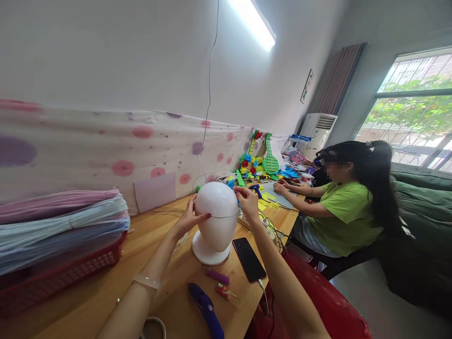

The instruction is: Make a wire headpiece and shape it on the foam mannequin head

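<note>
A white foam mannequin head [216,212] stands on the wooden table [169,282], with a thin wire [226,217] running round it. My left hand [190,217] presses against the head's left side, fingers curled on the wire. My right hand [247,200] pinches the wire at the head's upper right, fingers closed.
A black phone [249,259], a purple stick [218,276], a small red tube [224,292] and a blue glue gun [206,310] lie near me. A red basket [63,278] of pastel strips sits left. A person in a green shirt [339,212] works at the far end among colourful foam crafts [259,162].
</note>
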Demonstrator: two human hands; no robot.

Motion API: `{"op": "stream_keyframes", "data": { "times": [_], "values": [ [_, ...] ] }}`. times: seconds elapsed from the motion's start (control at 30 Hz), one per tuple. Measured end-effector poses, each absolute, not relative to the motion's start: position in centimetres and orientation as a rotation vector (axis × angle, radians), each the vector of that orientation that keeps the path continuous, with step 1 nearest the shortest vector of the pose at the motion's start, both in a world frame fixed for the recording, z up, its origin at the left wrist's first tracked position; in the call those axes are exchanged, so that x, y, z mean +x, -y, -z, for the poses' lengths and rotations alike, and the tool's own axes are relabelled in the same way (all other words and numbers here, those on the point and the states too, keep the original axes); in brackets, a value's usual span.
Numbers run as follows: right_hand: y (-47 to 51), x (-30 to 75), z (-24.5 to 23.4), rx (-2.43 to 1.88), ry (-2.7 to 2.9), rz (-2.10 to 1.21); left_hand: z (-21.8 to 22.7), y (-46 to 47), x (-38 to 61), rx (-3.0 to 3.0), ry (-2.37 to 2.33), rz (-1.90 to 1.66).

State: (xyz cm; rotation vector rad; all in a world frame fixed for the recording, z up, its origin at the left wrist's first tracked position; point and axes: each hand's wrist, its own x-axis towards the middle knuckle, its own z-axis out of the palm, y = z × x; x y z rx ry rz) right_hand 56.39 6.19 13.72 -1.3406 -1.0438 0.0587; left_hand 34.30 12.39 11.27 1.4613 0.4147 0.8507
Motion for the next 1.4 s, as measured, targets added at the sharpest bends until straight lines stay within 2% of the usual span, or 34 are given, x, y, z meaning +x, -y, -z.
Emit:
{"op": "stream_keyframes", "data": {
  "times": [0.2,0.8,1.4],
  "values": [
    [-6.3,55.8,-12.9,-1.392,1.074,0.040,-11.3,-12.9,34.3,1.454,-0.429,-0.817],
    [-4.5,54.5,-14.5,-1.675,1.262,0.436,-12.4,-13.0,33.8,1.490,-0.511,-0.750],
    [-4.5,55.1,-14.8,-1.773,1.256,0.466,-13.0,-13.4,33.8,1.524,-0.618,-0.711]
  ]
}}
